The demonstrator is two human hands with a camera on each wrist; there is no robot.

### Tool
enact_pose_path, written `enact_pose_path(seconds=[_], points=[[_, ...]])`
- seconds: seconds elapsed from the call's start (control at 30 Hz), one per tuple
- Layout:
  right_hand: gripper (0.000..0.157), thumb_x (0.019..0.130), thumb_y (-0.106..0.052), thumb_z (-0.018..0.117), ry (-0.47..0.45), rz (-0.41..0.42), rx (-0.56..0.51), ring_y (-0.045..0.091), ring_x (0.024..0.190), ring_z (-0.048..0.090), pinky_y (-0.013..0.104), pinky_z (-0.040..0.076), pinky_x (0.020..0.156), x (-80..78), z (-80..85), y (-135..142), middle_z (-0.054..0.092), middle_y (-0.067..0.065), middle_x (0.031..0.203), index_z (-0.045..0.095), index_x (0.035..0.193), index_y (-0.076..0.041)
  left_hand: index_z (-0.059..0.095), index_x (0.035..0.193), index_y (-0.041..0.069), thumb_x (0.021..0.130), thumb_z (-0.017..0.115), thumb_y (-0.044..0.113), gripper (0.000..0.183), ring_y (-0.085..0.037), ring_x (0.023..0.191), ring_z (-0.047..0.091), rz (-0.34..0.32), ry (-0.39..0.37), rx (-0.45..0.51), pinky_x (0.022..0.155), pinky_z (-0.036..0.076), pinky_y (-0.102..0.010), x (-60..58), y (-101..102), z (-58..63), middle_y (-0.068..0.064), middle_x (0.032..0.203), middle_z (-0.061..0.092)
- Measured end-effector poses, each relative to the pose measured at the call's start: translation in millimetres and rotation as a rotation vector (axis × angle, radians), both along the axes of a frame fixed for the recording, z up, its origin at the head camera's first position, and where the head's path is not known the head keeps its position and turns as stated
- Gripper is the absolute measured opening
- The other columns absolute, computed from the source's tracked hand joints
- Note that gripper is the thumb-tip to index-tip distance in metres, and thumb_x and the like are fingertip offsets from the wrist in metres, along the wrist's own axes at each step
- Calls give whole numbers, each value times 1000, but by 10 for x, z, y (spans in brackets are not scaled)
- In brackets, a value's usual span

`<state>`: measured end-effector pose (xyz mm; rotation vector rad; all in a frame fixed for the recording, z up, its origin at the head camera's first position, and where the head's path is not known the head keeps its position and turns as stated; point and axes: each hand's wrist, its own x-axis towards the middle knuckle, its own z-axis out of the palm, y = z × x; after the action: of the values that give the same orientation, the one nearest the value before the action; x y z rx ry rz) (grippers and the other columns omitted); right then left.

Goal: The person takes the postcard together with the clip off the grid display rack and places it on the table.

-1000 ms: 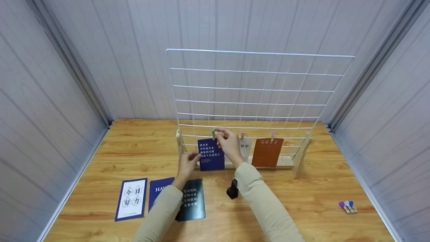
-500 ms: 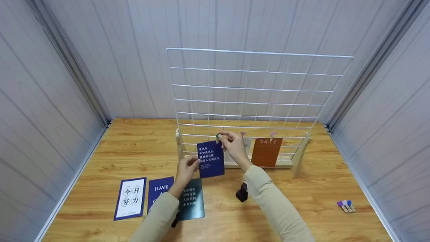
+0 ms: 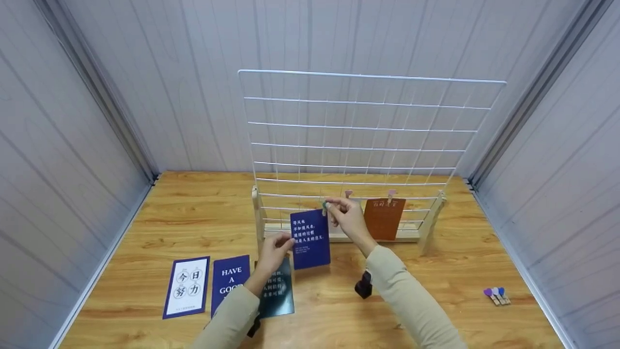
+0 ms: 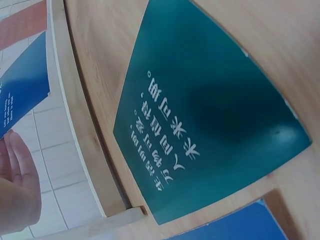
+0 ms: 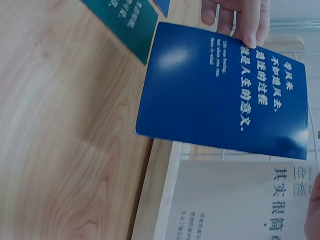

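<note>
Between both hands a dark blue card (image 3: 311,254) with white lettering is held up in front of a white wire rack (image 3: 373,76). My left hand (image 3: 272,253) pinches its left edge between thumb and fingers, a grip that also shows in the right wrist view. At the card's top right corner, my right hand (image 3: 352,222) pinches a small green clothespin (image 3: 324,208), which overlaps that corner. An orange card (image 3: 384,223) hangs on the rack from a pink clothespin (image 3: 392,195). Beside it hangs a white card (image 5: 230,200), mostly hidden behind my right hand in the head view.
On the table lie a blue-bordered white card (image 3: 187,286), another blue card (image 3: 230,264) and a dark green card (image 4: 215,95), partly under my left forearm. Several heart-topped clothespins (image 3: 497,296) lie at the far right. Wooden feet (image 3: 432,225) support the rack.
Both hands have drawn the blue card and green clothespin away from the rack, toward me and slightly right. The card now hangs lower in the head view.
</note>
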<state>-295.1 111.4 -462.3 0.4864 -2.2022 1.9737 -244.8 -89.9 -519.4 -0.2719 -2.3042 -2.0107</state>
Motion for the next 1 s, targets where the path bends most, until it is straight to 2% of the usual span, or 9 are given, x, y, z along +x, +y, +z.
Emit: enact_pose_path(seconds=[0.2,0.3,0.37,0.5,0.63,0.7,0.77,0.87,1.0], points=[[19,85,-1,56,-26,-23,17,10,46,46,20,42,42,109,44,124,50,14,57,59,98,13,61,91,-7,85,58,7,15,-28,72,58,-3,0,-40,59,50,-43,-62,25,-203,-12,79,60],[20,84,0,56,-23,-22,32,11,46,47,20,42,42,134,21,209,52,9,57,58,98,14,62,92,-6,85,58,8,16,-24,71,58,-9,-14,-47,61,50,-44,-58,43,-243,-10,78,60],[19,84,1,56,-20,-24,42,11,45,46,21,43,41,152,-4,270,52,12,58,59,98,13,62,93,-5,85,59,9,17,-22,70,59,-14,-30,-43,61,50,-43,-37,49,-248,-9,78,60],[18,84,1,56,-34,-25,41,14,44,46,21,41,39,201,-45,398,51,18,56,59,97,13,60,94,-9,86,56,4,16,-31,73,59,-50,-53,-19,58,51,-34,64,58,-150,-15,80,60],[21,84,0,57,-66,-32,43,16,43,47,24,44,40,216,-119,545,50,25,58,58,99,14,59,94,-9,86,56,5,17,-30,73,58,-63,-83,-11,60,51,-36,69,56,-222,-13,80,60],[21,84,-1,58,-81,-44,41,13,44,48,25,46,42,189,-195,624,51,20,57,58,100,13,60,95,-7,85,57,7,17,-25,73,58,-59,-102,-6,63,50,-42,49,52,-304,-9,80,60],[22,84,-3,58,-95,-59,42,13,44,49,25,47,42,163,-272,700,52,14,56,58,99,13,60,95,-7,85,57,8,18,-23,72,58,-53,-110,-8,64,50,-44,63,59,-325,-9,80,60],[22,83,-6,60,-94,-88,60,11,46,49,23,45,42,148,-370,799,53,6,56,60,99,10,60,94,-7,85,57,8,18,-25,73,58,-53,-120,-7,64,50,-44,86,67,-340,-9,80,60],[19,83,-7,61,-75,-112,93,13,47,49,31,46,42,179,-437,910,54,12,59,63,96,6,59,94,-8,86,57,8,18,-30,75,58,-59,-142,-4,64,50,-43,128,68,-342,-10,80,61]])
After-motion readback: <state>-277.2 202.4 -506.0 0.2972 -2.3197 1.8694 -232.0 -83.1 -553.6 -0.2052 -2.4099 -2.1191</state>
